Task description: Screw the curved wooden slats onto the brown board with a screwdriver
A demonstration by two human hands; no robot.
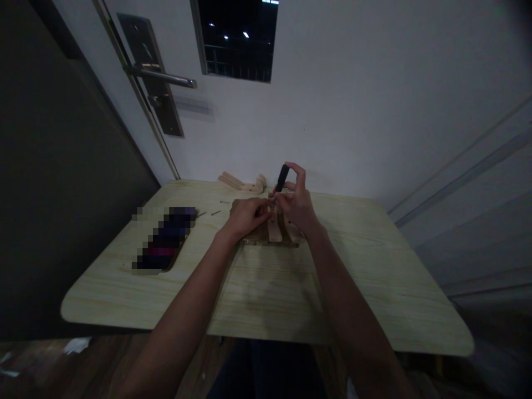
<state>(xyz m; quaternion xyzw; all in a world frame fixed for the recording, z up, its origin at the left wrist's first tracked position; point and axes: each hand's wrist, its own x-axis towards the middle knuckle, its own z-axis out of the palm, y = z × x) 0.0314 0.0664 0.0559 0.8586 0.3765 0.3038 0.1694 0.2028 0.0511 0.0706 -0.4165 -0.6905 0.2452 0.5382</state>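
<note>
My right hand point(296, 204) grips a screwdriver with a black handle point(282, 178), held nearly upright with its tip down at a small wooden assembly point(274, 230) of slats on the light wood table point(266, 288). Curled beside the tip is my left hand point(246, 216), its fingers pinched on something small I cannot make out while it rests on the wooden assembly. Both forearms reach in from the bottom of the view.
More wooden parts point(243, 183) lie at the table's far edge against the white wall. A few loose screws point(211, 212) lie left of my hands. A blurred dark flat object point(164, 242) sits on the left. A door with a metal handle point(160, 76) stands at the left.
</note>
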